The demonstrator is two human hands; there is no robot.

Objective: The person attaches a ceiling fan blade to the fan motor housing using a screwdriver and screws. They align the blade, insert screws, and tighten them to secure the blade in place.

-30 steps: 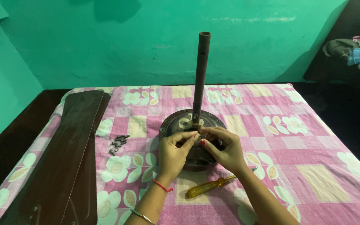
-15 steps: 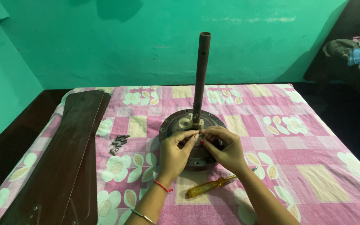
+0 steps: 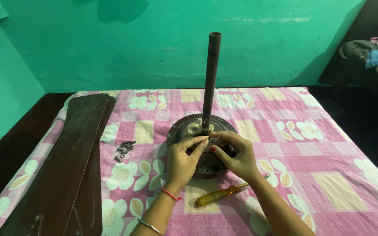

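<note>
A small pale part [image 3: 211, 140], too small to identify, sits at the foot of the upright rod [image 3: 211, 78] on the round fan motor [image 3: 184, 126]. The left hand [image 3: 183, 161] and right hand [image 3: 237, 155] meet over it, fingertips pinched together on it. In front of the motor lies a yellow-handled screwdriver [image 3: 217, 196]; left of it, loose bolts [image 3: 124, 148] and dark fan blades [image 3: 66, 166].

— What is worn on the left hand [image 3: 181, 162]?
— A thin red thread at the wrist, and a slim silver metal bangle further up the bare forearm.
— And the right hand [image 3: 238, 156]?
— Red polish on the thumbnail; no sleeve shows.
</note>
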